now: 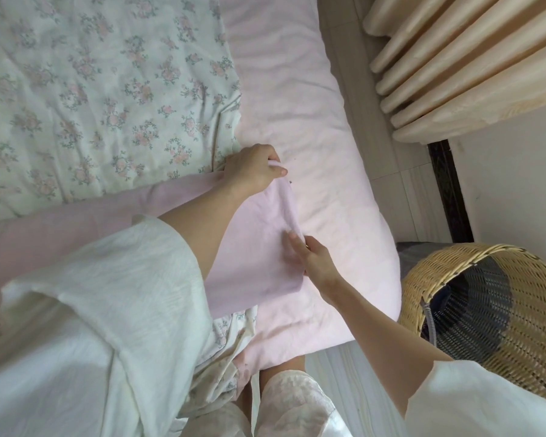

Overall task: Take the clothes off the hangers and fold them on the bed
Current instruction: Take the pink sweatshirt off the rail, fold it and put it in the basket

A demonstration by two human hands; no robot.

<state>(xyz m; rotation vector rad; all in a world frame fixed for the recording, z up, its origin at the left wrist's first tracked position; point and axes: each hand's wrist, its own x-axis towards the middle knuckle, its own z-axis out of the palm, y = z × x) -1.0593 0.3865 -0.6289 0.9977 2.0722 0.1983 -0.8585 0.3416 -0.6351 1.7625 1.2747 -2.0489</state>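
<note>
Lying flat across the bed [312, 127], a pale pink garment [259, 244] stretches from the left edge of the view toward the middle, its right-hand end between the two hands. The left hand [252, 168] is at the garment's far corner, fingers curled round a fold of the pink cloth and lifting it slightly off the sheet. The right hand [312, 260] is nearer the person, at the garment's right edge; its fingers are straight and lie on the cloth, while the thumb seems to sit at the edge, so whether it pinches the fabric cannot be told for sure. A ridge of cloth runs between the two hands. Beyond the garment, a floral quilt [92, 89] covers the left part of the bed, touching the garment's far side. Loose white sleeves [123, 279] cover both upper arms. A wicker basket [517, 326] with dark cloth inside stands on the floor just beside the bed's corner, under cream curtains [470, 58].
</note>
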